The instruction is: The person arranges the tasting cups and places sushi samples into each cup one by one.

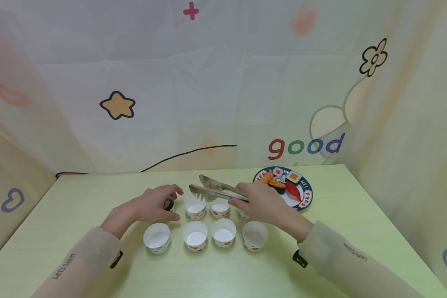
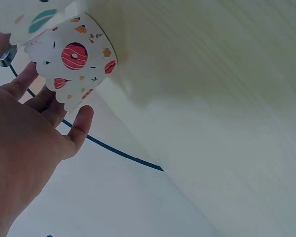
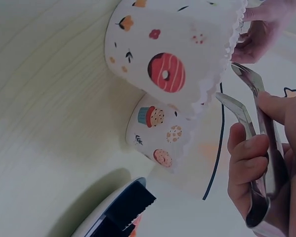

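My right hand (image 1: 266,205) grips metal tongs (image 1: 217,191) with one forked end. Their parted tips point left over the back row of paper cups; the right wrist view shows the tongs (image 3: 259,143) with nothing between the tips. My left hand (image 1: 154,203) bends over the back-left paper cup (image 1: 171,209), thumb and fingers spaced apart about its rim. A small dark round thing (image 1: 168,203) shows between them; I cannot tell whether it is held. In the left wrist view, fingertips lie by the rim of a donut-print cup (image 2: 74,55).
Paper cups stand in two rows, the front ones including a left cup (image 1: 157,238) and a right cup (image 1: 255,236). A blue-rimmed plate (image 1: 306,194) at the back right bears several toy sushi pieces, one a red-topped sushi (image 1: 292,191). A printed curtain (image 1: 208,82) hangs behind the table (image 1: 193,273).
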